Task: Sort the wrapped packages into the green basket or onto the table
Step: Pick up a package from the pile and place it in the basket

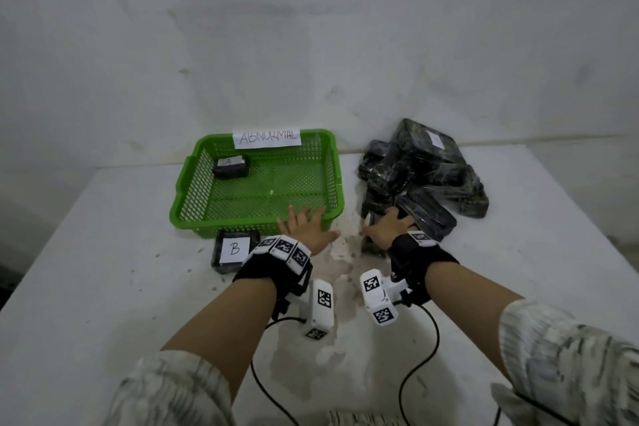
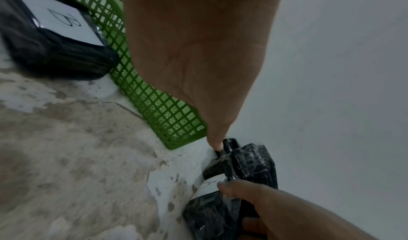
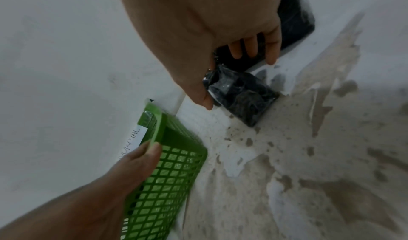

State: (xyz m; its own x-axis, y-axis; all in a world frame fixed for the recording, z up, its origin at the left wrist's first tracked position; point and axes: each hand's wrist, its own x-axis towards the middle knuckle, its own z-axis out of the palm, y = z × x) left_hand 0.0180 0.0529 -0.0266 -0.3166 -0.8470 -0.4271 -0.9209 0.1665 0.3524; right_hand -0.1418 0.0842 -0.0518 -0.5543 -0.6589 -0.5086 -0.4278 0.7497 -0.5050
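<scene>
Inside, green basket holds one wrapped package.

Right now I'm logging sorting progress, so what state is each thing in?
Green basket: upright, holding one package.
Package in basket: lying flat, label up.
Package marked B: flat on the table, in front of the basket.
Pile of packages: heaped, unsorted.
Left hand: fingers spread, resting on the basket rim.
Right hand: gripping a package at the pile's edge.
</scene>
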